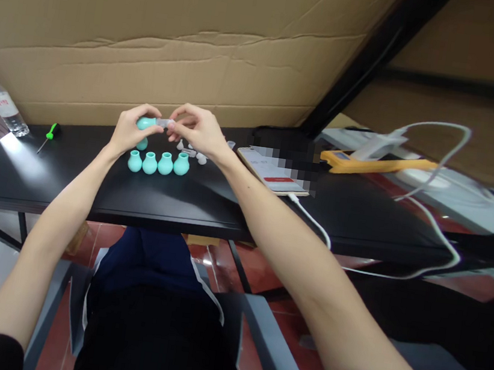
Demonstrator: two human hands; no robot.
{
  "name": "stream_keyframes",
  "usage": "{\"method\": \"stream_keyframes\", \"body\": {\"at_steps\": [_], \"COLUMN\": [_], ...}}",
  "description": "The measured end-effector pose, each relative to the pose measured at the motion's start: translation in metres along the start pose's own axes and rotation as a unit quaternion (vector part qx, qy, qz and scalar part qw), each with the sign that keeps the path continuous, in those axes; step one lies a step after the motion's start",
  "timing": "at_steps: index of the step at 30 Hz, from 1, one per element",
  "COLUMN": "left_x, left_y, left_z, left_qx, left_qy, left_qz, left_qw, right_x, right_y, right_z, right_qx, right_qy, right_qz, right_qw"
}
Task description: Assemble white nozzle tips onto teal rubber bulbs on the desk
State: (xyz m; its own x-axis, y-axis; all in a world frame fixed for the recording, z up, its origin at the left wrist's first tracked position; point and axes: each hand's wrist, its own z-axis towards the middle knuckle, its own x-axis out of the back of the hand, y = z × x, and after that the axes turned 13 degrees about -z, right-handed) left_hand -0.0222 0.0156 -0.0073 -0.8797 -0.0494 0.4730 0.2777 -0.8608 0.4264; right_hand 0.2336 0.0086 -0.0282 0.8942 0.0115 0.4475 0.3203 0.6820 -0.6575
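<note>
Fingers of the left hand [130, 128] are pinching a teal bulb [146, 123] above the surface [91, 189], while the right hand [195, 129] is gripping a clear nozzle [165, 122] against its mouth; keeping both aligned straight should help seating.

We are wearing short black sleeves that end above the elbows, leaving both forearms bare down to the left hand [129, 127] and right hand [197, 130]. We are wearing no rings, watch or gloves.
</note>
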Motion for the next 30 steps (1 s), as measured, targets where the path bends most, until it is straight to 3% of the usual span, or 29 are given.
{"method": "stream_keyframes", "body": {"at_steps": [17,30], "left_x": [0.000,0.002], "left_y": [-0.005,-0.007], "left_z": [0.000,-0.002], "left_qx": [-0.104,-0.182], "left_qy": [-0.036,-0.088], "left_qz": [0.085,0.136], "left_qw": [0.990,0.970], "right_x": [0.010,0.015], "right_y": [-0.017,-0.027], "right_z": [-0.005,-0.008], "right_qx": [-0.055,-0.063], "right_qy": [-0.001,-0.052], "right_qz": [-0.045,-0.001], "right_qw": [0.997,0.997]}}
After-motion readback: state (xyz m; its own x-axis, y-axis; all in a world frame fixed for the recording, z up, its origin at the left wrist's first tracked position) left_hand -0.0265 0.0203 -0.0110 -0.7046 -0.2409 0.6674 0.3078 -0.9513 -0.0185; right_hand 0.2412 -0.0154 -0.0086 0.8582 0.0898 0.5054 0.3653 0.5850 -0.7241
